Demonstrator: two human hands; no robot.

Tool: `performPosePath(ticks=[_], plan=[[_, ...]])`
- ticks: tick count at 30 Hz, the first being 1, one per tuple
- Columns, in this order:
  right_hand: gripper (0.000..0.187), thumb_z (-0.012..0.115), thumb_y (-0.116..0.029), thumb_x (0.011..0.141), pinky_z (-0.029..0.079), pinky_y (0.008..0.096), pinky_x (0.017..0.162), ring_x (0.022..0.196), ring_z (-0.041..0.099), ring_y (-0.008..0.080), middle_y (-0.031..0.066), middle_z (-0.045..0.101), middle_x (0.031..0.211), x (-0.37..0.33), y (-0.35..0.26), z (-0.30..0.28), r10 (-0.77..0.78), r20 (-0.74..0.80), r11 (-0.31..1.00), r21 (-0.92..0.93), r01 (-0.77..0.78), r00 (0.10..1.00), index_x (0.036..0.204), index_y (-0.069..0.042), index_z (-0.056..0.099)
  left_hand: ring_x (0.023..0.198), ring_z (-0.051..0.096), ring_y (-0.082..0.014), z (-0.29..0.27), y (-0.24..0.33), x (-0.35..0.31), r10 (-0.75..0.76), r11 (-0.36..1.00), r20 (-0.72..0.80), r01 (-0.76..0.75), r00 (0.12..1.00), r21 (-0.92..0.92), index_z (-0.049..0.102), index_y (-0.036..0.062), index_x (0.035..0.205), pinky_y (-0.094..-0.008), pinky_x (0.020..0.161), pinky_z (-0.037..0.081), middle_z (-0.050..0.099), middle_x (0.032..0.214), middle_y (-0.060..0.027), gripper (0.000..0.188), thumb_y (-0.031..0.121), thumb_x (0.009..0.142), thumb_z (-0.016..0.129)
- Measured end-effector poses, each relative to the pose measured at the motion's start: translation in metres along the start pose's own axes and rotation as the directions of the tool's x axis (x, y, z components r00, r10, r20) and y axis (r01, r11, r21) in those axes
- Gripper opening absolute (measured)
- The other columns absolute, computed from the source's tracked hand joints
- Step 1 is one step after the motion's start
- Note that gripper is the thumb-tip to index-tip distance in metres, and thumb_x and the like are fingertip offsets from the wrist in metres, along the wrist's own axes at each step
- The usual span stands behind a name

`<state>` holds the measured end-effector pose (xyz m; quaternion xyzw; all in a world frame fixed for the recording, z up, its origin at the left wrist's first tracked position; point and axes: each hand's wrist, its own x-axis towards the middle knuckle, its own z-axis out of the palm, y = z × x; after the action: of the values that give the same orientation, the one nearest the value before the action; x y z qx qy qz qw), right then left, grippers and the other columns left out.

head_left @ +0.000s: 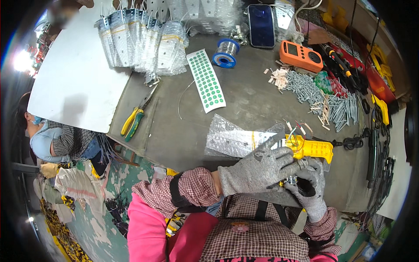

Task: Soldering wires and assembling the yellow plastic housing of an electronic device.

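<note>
The left hand (261, 169) is pointing toward three o'clock, fingers bent; whether gripping, I cannot tell. The right hand (313, 177) — a yellow housing (315, 149) lying at its twelve o'clock, probably for easy reach — is pinching a small metal part (291, 179), presumably steadying it.

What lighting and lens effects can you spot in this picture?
Head view: a bright light flares white at far left; head view: a soft grey shadow dims part of the white panel; head view: fisheye bending and blackened corners around the rim.
</note>
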<state>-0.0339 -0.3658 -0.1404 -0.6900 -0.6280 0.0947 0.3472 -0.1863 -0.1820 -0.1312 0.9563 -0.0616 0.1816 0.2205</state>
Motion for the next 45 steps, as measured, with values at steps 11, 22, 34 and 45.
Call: performPosePath(ticks=[11, 22, 34, 45], plan=[[0.046, 0.065, -0.015, 0.091, 0.047, 0.0225, 0.074, 0.078, 0.056, 0.0094, 0.0034, 0.064, 0.099, 0.096, 0.001, -0.099, 0.518, -0.072, 0.77, 0.474, -0.428, 0.853, 0.134, -0.002, 0.056, 0.123, 0.055, -0.0307, -0.158, -0.103, -0.128, -0.456, 0.666, 0.095, 0.269, 0.885, 0.695, 0.067, 0.0078, 0.107, -0.0507, 0.112, 0.035, 0.065, 0.119, -0.0095, 0.023, 0.011, 0.086, 0.057], [0.036, 0.069, -0.017, 0.092, 0.045, 0.0196, 0.062, 0.074, 0.056, 0.0044, -0.0004, 0.064, 0.096, 0.248, 0.149, -0.108, 0.615, -0.093, 0.451, 0.856, -0.252, 0.783, 0.126, -0.01, 0.059, 0.075, 0.061, -0.0157, -0.064, 0.0, 0.012, -0.321, 0.854, -0.261, 0.158, 0.91, -0.496, 0.07, 0.0004, 0.104, -0.0279, 0.066, 0.051, 0.062, 0.088, -0.0093, 0.019, -0.003, 0.087, 0.064], [0.041, 0.063, -0.035, 0.094, 0.054, 0.0298, 0.049, 0.055, 0.06, 0.0173, 0.005, 0.048, 0.093, 0.03, 0.006, -0.085, 0.358, -0.601, 0.83, 0.555, 0.05, 0.715, 0.106, -0.002, 0.042, 0.092, 0.063, -0.0292, -0.032, -0.008, 0.024, -0.453, 0.885, -0.466, 0.32, 0.76, -0.337, 0.063, 0.0002, 0.12, -0.0377, 0.081, 0.051, 0.065, 0.108, -0.0136, 0.044, -0.012, 0.077, 0.065], [0.049, 0.064, -0.039, 0.093, 0.051, 0.0273, 0.047, 0.054, 0.059, 0.0174, 0.0064, 0.047, 0.1, 0.007, 0.038, -0.032, 0.335, -0.625, 0.895, 0.445, -0.032, 0.705, 0.119, -0.006, 0.039, 0.093, 0.064, -0.0298, -0.024, -0.01, 0.035, -0.441, 0.893, -0.498, 0.422, 0.746, -0.158, 0.064, 0.003, 0.118, -0.0389, 0.082, 0.051, 0.068, 0.106, -0.0123, 0.044, -0.009, 0.075, 0.072]])
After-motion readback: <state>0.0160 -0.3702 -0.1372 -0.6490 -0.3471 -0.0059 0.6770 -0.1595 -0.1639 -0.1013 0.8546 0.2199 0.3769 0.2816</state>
